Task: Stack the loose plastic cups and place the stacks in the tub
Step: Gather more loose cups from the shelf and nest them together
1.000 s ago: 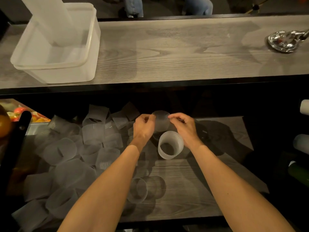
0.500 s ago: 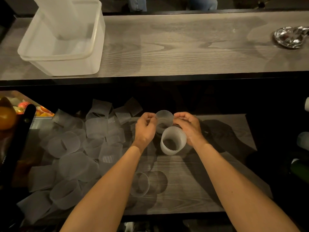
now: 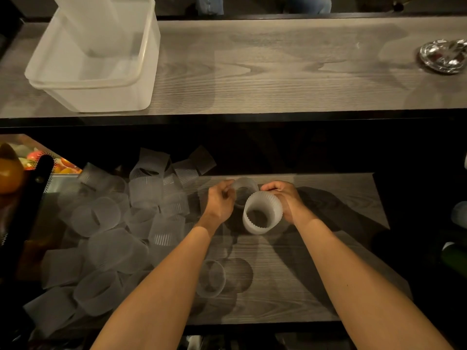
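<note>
My right hand (image 3: 286, 202) grips a white stack of ribbed cups (image 3: 262, 213), its open mouth turned toward me. My left hand (image 3: 220, 202) pinches a single translucent cup (image 3: 243, 188) just behind the stack, close to its far end. Both hands hover over the lower wooden shelf (image 3: 316, 274). Several loose translucent cups (image 3: 113, 238) lie heaped on the left of that shelf, and one loose cup (image 3: 211, 277) lies on its side between my forearms. The clear plastic tub (image 3: 101, 79) stands on the upper counter at the far left, with a tall stack of cups (image 3: 86, 21) leaning inside it.
A shiny metal dish (image 3: 442, 55) sits at the far right of the upper counter (image 3: 278, 72). Fruit and a perforated metal tray (image 3: 38, 168) are at the left edge. Bottles (image 3: 454, 251) stand in the dark at the right.
Both hands have drawn closer together, bringing the single cup up against the far end of the stack. The view has shifted slightly.
</note>
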A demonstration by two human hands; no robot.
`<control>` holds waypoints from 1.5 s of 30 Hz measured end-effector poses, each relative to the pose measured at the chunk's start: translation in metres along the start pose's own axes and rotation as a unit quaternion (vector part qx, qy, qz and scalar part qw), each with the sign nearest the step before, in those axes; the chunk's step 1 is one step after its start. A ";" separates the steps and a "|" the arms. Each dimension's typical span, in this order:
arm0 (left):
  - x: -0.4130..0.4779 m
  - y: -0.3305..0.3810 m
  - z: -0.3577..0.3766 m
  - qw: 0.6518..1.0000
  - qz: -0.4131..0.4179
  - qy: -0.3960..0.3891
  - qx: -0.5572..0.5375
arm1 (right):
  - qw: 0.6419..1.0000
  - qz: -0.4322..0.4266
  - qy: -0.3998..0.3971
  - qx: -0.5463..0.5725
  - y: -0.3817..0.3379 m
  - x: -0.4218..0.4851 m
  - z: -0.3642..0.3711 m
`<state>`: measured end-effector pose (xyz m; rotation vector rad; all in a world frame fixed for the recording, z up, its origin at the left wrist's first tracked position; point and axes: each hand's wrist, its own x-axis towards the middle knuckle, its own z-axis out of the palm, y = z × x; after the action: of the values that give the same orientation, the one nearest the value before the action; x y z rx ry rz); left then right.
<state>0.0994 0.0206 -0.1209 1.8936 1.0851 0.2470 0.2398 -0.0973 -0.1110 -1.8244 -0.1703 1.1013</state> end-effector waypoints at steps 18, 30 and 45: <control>0.006 0.040 -0.027 0.997 0.070 0.013 -0.038 | 0.995 -0.089 0.003 0.051 -0.049 -0.028 -0.010; -0.041 0.087 -0.044 0.982 0.134 0.089 -0.095 | 0.971 -0.236 0.029 0.019 -0.071 -0.083 -0.014; -0.076 0.076 -0.025 0.986 0.113 0.069 -0.105 | 0.971 -0.238 0.010 -0.005 -0.035 -0.103 -0.026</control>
<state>0.0852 -0.0378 -0.0281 1.8276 0.8949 0.6059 0.2103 -0.1514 -0.0177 -1.6805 -0.5717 0.7420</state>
